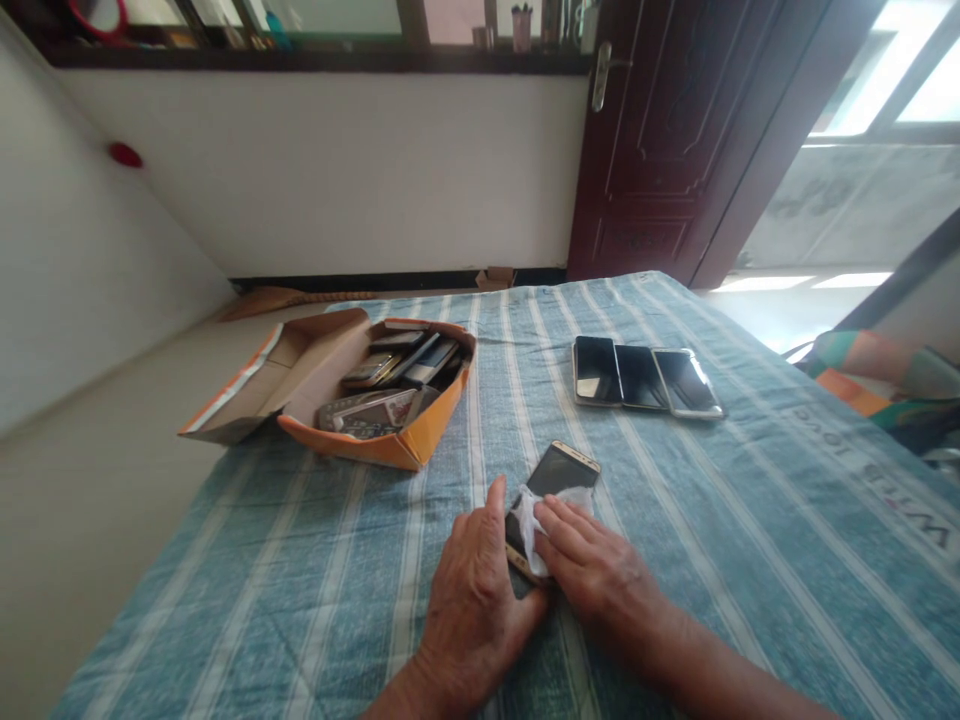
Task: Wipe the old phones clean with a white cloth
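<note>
A gold-edged smartphone [566, 465] lies tilted on the blue striped cloth, its dark screen facing up. My left hand [476, 590] grips its lower left side, with fingers along the edge and the thumb near the bottom end. My right hand [592, 560] presses a crumpled white tissue [530, 520] flat against the screen, fingers held together over it. Part of the screen is hidden under the tissue and fingers. Beyond, to the right, three phones lie side by side: one dark [598, 372], another dark [641, 378], and one with a pale frame [686, 383].
An open orange cardboard box [442, 425] holding several phones stands at the left, its lid folded outward. Striped cloth [300, 600] covers the surface. A dark red door [660, 130] and a white wall [375, 170] rise behind; a colourful striped item [877, 370] sits at right.
</note>
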The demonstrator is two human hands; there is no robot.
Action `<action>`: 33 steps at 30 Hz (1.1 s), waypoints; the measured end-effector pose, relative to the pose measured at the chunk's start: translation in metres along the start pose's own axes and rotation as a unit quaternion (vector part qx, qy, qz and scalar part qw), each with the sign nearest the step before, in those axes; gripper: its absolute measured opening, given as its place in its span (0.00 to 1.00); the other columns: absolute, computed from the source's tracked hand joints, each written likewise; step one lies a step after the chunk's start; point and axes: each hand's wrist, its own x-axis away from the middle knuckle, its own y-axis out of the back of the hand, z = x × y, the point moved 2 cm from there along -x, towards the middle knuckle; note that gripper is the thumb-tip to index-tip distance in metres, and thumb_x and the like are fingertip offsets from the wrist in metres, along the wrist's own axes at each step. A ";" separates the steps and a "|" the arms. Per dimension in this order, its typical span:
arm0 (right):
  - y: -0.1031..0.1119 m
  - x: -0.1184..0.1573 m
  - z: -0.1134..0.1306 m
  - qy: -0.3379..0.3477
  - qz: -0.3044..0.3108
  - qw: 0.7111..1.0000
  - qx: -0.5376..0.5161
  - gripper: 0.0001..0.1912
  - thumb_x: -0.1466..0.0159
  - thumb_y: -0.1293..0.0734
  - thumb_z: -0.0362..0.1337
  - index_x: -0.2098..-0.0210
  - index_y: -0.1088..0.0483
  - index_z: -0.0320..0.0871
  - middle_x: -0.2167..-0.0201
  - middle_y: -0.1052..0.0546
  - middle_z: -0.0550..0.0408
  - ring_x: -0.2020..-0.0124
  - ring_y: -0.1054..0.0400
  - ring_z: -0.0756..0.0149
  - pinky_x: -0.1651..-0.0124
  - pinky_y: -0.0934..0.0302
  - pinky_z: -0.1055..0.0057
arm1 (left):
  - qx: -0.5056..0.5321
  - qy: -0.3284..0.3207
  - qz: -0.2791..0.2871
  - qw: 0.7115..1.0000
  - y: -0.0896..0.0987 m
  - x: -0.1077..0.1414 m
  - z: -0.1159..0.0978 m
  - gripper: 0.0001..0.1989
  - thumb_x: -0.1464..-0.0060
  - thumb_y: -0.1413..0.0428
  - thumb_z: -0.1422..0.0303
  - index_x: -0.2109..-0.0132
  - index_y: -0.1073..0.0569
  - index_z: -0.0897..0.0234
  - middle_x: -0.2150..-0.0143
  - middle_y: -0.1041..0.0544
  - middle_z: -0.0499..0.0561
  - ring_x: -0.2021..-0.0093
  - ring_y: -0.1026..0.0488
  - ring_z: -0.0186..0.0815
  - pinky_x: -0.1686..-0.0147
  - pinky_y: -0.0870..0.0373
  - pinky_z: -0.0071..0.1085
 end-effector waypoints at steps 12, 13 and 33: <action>0.005 0.013 -0.029 -0.098 -0.015 0.993 0.069 0.20 0.36 0.47 0.22 0.53 0.27 0.34 0.49 0.25 0.40 0.44 0.33 0.52 0.46 0.33 0.56 | 0.010 0.027 0.040 0.999 0.004 -0.001 -0.003 0.49 0.59 0.37 0.70 0.34 0.55 0.66 0.58 0.29 0.55 0.59 0.30 0.45 0.58 0.28 0.44; 0.006 0.014 -0.021 -0.083 -0.020 0.995 0.058 0.20 0.35 0.47 0.22 0.54 0.27 0.35 0.49 0.25 0.40 0.44 0.34 0.53 0.46 0.33 0.56 | 0.011 0.024 0.040 0.999 0.003 -0.001 -0.003 0.49 0.58 0.37 0.69 0.34 0.56 0.66 0.58 0.29 0.55 0.59 0.30 0.45 0.58 0.28 0.44; -0.003 -0.037 0.003 0.066 0.090 0.992 -0.056 0.06 0.36 0.35 0.29 0.64 0.25 0.35 0.59 0.23 0.45 0.48 0.32 0.55 0.40 0.39 0.60 | -0.018 0.026 0.028 0.999 0.001 -0.002 0.003 0.50 0.57 0.39 0.69 0.33 0.58 0.67 0.57 0.28 0.56 0.60 0.29 0.44 0.61 0.29 0.41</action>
